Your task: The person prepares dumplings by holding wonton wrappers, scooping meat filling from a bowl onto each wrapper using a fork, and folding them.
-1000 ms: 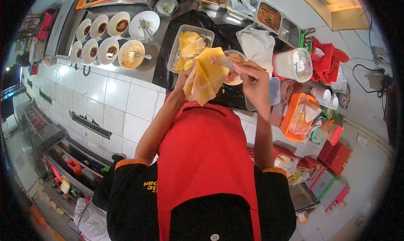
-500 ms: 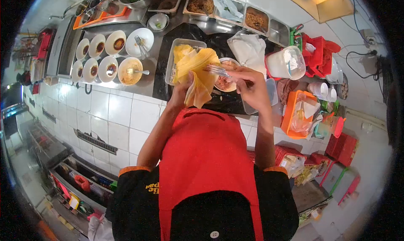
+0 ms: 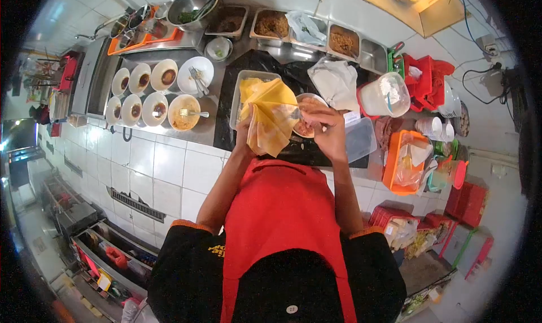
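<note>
My left hand is closed around a fanned stack of thin yellow dough wrappers, over a rectangular tray on the counter. In my right hand is a fork, its fingers pinched on the handle. The fork's head lies close to the right edge of the wrappers; whether it touches them is unclear. Beneath the right hand stands a white bowl with pinkish minced filling, partly covered by the hand. To its right lies a clear plastic container or lid.
Several white bowls with dark sauce stand at left, beside a bowl with a fork and a plate of cutlery. Metal food pans line the back. A white tub and orange basket are at right.
My right hand has moved slightly left and down, bringing the fork from across the wrappers' upper part to their right edge. The wrappers have fanned wider. The camera view has shifted slightly.
</note>
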Demonstrator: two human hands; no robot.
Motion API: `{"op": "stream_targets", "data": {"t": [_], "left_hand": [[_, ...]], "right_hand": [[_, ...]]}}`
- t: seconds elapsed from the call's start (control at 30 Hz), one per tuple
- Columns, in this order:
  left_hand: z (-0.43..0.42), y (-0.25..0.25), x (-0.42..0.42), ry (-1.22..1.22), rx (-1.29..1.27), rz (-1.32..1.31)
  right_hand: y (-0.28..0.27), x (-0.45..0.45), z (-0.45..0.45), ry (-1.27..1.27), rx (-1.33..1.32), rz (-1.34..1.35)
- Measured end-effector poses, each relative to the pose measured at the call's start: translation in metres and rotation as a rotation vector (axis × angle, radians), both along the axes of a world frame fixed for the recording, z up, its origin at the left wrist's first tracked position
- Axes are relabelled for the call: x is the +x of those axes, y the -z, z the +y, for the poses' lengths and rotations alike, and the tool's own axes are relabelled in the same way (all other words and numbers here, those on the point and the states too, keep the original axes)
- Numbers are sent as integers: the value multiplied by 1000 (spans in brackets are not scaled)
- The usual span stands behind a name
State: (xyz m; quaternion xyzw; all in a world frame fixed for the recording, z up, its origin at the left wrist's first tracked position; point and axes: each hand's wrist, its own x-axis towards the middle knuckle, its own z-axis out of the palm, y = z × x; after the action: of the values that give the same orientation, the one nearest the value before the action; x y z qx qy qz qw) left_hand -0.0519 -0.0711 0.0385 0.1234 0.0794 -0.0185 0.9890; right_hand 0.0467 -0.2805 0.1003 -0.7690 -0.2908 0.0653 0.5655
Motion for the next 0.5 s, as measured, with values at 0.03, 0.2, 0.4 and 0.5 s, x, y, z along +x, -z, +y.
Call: {"op": "stream_targets", "data": {"t": [0.03, 0.2, 0.4, 0.5], "left_hand": [[-5, -14, 2, -12, -12, 53], [-7, -28, 6, 9, -37, 105], [-39, -12, -3, 45, 599, 268], [-38, 44, -12, 182, 212, 82]], "right_hand": [[0, -1, -4, 54, -7, 40], [-6, 15, -46, -4, -83, 192], [3, 1, -20, -37, -39, 346], [36, 8, -14, 7, -115, -55]]}}
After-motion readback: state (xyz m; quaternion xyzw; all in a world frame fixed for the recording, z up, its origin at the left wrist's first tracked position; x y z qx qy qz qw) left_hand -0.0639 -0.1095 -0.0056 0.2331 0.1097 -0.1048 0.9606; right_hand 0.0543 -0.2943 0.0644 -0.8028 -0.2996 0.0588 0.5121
